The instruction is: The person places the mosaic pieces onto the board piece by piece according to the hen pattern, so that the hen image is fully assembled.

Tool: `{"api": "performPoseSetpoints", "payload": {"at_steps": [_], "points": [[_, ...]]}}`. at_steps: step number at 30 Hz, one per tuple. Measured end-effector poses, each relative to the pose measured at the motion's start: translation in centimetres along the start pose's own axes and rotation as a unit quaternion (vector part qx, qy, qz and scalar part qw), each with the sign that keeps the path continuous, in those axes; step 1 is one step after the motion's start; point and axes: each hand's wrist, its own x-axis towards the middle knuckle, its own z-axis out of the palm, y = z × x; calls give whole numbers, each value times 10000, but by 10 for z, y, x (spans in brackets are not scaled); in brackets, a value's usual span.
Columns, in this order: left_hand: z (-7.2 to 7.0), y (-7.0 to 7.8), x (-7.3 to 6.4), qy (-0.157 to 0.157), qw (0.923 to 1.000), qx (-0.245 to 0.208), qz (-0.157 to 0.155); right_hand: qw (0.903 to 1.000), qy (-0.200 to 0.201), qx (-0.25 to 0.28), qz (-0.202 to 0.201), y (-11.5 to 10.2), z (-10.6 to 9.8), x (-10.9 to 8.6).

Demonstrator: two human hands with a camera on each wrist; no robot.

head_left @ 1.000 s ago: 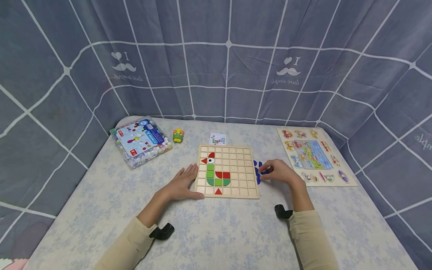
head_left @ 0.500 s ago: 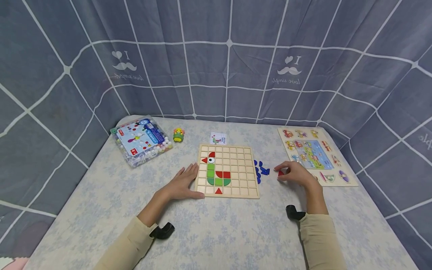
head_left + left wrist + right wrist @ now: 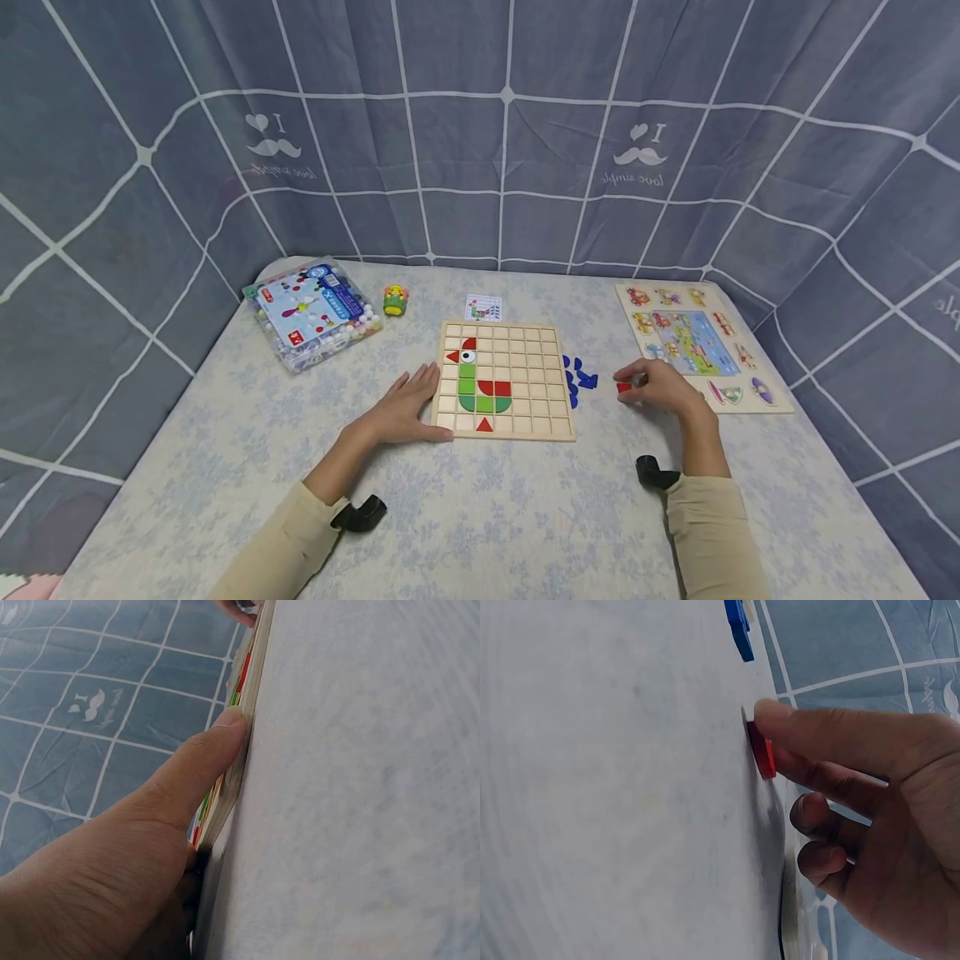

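Note:
A wooden grid board (image 3: 536,358) lies mid-table in the head view. Set in its squares are red, green and eye-printed tiles that form a bird-like figure (image 3: 485,405). At the board's left edge my left hand (image 3: 405,410) rests with fingers spread, and its thumb (image 3: 202,761) lies along the near left corner in the left wrist view. Right of the board, my right hand (image 3: 660,388) pinches a small red tile (image 3: 762,750) between thumb and forefinger, close over the table. Several blue tiles (image 3: 589,381) lie between that hand and the board.
Behind the board lies a small picture card (image 3: 483,307). A clear box of beads (image 3: 313,312) and a yellow-green toy figure (image 3: 395,301) stand at the back left. A wooden picture puzzle (image 3: 705,343) lies at the right, partly behind my right hand.
My right hand has moved right, away from the blue tiles, and now shows a red tile in its fingers. Since half a second ago the tile has turned slightly. My left hand stays put.

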Motion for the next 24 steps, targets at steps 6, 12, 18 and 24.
{"api": "performPoseSetpoints", "payload": {"at_steps": [6,12,18,24], "points": [[2,-2,0,-24,10000,37,11,9999,70,-34,94,1,-1,-3],[0,-2,1,22,10000,-20,64,9997,88,0,219,1,-2,-2],[0,-2,0,22,10000,11,46,9998,65,42,179,2,-3,-3],[1,-3,1,9,10000,33,41,9999,37,-56,102,2,-1,-1]]}}
